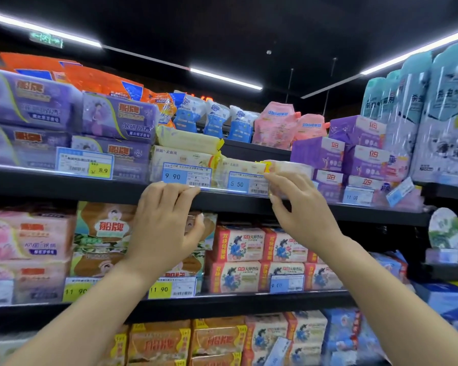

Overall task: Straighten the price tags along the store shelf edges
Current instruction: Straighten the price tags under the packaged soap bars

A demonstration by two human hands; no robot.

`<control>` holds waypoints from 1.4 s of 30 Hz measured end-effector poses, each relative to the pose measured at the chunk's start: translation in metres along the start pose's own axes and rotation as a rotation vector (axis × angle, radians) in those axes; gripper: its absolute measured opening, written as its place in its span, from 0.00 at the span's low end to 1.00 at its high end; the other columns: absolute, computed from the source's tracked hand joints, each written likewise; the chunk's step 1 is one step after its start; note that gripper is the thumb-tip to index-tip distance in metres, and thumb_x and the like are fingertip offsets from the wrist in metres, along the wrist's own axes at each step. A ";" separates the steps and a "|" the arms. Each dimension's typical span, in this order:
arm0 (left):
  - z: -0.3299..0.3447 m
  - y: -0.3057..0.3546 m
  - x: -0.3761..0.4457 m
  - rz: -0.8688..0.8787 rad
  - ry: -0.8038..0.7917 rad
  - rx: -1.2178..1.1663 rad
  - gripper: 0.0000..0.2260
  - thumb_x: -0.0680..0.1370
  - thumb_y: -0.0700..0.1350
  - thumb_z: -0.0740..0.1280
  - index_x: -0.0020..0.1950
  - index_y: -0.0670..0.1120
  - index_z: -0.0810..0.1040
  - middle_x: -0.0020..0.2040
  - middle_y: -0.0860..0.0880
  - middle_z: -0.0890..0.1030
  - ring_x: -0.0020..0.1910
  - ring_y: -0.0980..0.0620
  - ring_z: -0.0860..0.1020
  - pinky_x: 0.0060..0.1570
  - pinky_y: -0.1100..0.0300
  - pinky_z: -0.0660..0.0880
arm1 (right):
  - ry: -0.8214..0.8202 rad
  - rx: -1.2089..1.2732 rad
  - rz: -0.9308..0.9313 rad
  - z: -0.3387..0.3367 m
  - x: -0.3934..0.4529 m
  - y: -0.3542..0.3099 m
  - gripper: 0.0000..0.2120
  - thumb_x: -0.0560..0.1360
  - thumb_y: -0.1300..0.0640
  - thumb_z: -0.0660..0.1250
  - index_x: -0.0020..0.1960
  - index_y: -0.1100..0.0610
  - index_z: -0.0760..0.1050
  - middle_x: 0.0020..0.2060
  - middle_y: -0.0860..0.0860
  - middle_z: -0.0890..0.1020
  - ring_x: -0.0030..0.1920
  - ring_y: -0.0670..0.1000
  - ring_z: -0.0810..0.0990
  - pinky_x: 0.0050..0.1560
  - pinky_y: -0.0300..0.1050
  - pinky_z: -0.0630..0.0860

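Observation:
Blue-bordered price tags in clear holders line the black shelf edge (64,184). The 9.90 tag (187,177) stands upright; my left hand (167,223) rests its fingertips on the clear strip just under it. Beside it, the 5.50 tag (246,183) has my right hand (299,207) pinching its right end between thumb and fingers. Farther left is the 8.9 tag (85,163). To the right, the 11.00 tag (358,196) stands straight and a further tag (399,192) tilts steeply.
Purple and yellow soap packs (117,120) fill the shelf behind the tags. The shelf below carries 11.90 tags (172,287) and a 9.00 tag (287,283). Tall spray cans (434,114) stand at the right, refill pouches (275,125) at the back.

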State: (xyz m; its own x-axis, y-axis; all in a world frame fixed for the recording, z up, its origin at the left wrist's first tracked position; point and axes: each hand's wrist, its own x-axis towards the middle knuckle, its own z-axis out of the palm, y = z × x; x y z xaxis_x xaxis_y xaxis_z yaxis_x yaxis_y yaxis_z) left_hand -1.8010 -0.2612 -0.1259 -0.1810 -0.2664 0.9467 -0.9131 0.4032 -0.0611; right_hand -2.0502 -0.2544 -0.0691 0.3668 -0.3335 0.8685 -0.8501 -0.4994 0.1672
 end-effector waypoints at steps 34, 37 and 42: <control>0.073 0.154 0.038 -0.122 0.036 0.118 0.18 0.74 0.51 0.62 0.59 0.43 0.77 0.52 0.47 0.75 0.53 0.46 0.72 0.58 0.52 0.68 | 0.076 0.179 -0.190 -0.025 -0.027 0.160 0.14 0.73 0.61 0.62 0.58 0.57 0.77 0.49 0.51 0.80 0.51 0.53 0.74 0.54 0.47 0.70; 0.070 0.155 0.037 -0.124 0.020 0.124 0.18 0.74 0.52 0.62 0.59 0.43 0.77 0.52 0.48 0.75 0.53 0.47 0.72 0.58 0.53 0.68 | 0.041 0.191 -0.200 -0.021 -0.014 0.149 0.14 0.73 0.63 0.64 0.58 0.58 0.77 0.47 0.52 0.80 0.50 0.55 0.74 0.51 0.49 0.72; 0.069 0.153 0.037 -0.110 0.011 0.120 0.18 0.75 0.52 0.62 0.60 0.44 0.77 0.52 0.48 0.75 0.53 0.47 0.72 0.58 0.53 0.68 | -0.012 0.225 -0.144 -0.022 0.006 0.141 0.15 0.72 0.67 0.65 0.57 0.57 0.79 0.45 0.52 0.80 0.48 0.54 0.72 0.48 0.47 0.71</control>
State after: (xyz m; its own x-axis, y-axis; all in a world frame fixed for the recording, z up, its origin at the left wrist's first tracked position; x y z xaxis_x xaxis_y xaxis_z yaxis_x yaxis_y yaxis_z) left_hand -1.9724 -0.2703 -0.1221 -0.0745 -0.2932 0.9532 -0.9643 0.2649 0.0061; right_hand -2.1762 -0.3092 -0.0295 0.4839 -0.2551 0.8371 -0.6835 -0.7076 0.1795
